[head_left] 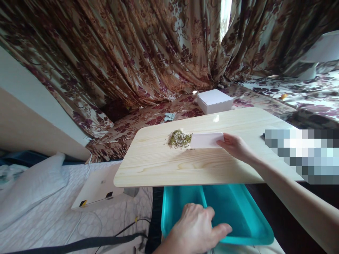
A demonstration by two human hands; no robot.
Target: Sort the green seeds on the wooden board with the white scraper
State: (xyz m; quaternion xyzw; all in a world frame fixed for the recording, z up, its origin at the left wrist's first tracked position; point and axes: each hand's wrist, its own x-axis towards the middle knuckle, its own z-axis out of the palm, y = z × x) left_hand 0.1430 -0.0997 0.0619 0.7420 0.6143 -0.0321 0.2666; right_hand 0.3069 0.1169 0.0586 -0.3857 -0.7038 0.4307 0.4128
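My right hand pinches the right end of a flat white card between thumb and fingers. The card lies low over the light wooden tabletop. Its left edge meets a small heap of green beans mixed with pale and dark grains, with a few grains scattered around. My left hand is over the near part of a teal divided bin, below the table's front edge. Its thumb sticks out to the right, while the other fingers bend downward, their tips hidden.
Behind the table a white box rests on a floral-covered surface. To the left, a bed holds a flat white box and a pillow. A black strap crosses the lower left. A pixelated patch covers the table's right end.
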